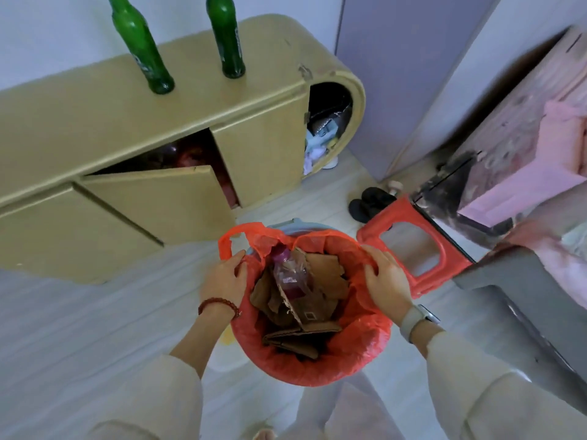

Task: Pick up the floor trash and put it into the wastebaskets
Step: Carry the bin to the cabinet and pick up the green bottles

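Observation:
A wastebasket [290,224] lined with a red plastic bag [317,366] stands on the floor right below me. Inside lie a clear plastic bottle [290,277] with a purple cap and brown cardboard pieces [320,271]. My left hand [224,279] grips the bag's rim on the left side. On the right side my right hand [386,281] grips the rim, fingers curled over the edge. A loose bag handle [233,238] sticks up at the back left.
A yellow low cabinet [133,128] with an open door stands behind, two green glass bottles [141,46] on top. A red plastic stool [413,246] lies on its side to the right, black slippers [370,203] beyond it. Grey furniture [514,293] fills the right side.

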Tool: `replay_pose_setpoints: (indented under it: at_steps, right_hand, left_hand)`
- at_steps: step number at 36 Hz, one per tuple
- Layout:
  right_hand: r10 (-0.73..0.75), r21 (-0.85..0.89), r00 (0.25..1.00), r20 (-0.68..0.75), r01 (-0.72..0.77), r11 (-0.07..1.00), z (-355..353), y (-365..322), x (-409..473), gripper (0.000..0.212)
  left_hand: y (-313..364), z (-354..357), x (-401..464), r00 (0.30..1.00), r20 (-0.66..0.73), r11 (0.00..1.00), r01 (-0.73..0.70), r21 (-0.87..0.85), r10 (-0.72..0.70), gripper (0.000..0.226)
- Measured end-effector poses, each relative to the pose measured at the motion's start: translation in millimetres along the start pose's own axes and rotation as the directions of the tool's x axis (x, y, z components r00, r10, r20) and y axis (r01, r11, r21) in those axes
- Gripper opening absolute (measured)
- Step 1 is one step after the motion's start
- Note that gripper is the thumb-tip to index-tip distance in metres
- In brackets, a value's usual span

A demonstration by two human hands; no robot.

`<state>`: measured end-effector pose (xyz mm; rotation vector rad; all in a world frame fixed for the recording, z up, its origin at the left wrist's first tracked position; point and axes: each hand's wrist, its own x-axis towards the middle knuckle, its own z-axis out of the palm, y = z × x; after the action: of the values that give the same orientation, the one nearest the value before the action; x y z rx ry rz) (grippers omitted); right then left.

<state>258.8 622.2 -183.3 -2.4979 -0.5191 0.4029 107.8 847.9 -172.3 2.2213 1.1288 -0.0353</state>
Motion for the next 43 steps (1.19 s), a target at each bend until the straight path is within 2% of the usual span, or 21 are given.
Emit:
replay_pose_setpoints:
  at_steps: [3,10,17,22,28,34,40,43]
  right_hand:
    - [-0.024,-0.007,0.997,0.068,0.024,1.0,1,9,68,0.04]
    - [-0.021,-0.025,0.992,0.128,0.024,0.999,8,22,200,0.046]
    - [-0.092,-0.146,0.968,0.233,0.129,0.981,61,32,315,0.049]
    - [-0.064,-0.262,0.947,0.314,0.151,0.953,121,59,379,0.057]
    - [-0.017,-0.274,0.949,0.313,0.108,0.956,211,113,444,0.058]
    - [0.057,-0.331,0.914,0.402,0.087,0.939,282,165,492,0.068]
    - [0.14,-0.296,0.899,0.415,-0.012,0.955,305,177,516,0.068]
    - [0.163,-0.326,0.881,0.444,-0.01,0.945,301,170,520,0.067]
  left_hand:
    - [21,18,48,0.995,-0.004,0.995,0.104,-0.003,-0.104,0.037]
    - [54,65,150,0.984,0.023,0.98,0.18,-0.09,-0.179,0.037]
    - [45,122,233,0.95,0.078,0.937,0.312,-0.16,-0.303,0.046]
    - [27,169,296,0.932,0.134,0.922,0.355,-0.155,-0.336,0.052]
    - [-14,240,382,0.915,0.157,0.911,0.391,-0.133,-0.37,0.052]
    - [-47,309,442,0.878,0.2,0.882,0.46,-0.103,-0.435,0.052]
    - [-53,343,465,0.891,0.195,0.894,0.436,-0.105,-0.411,0.058]
    - [-44,343,468,0.871,0.248,0.889,0.453,-0.067,-0.425,0.067]
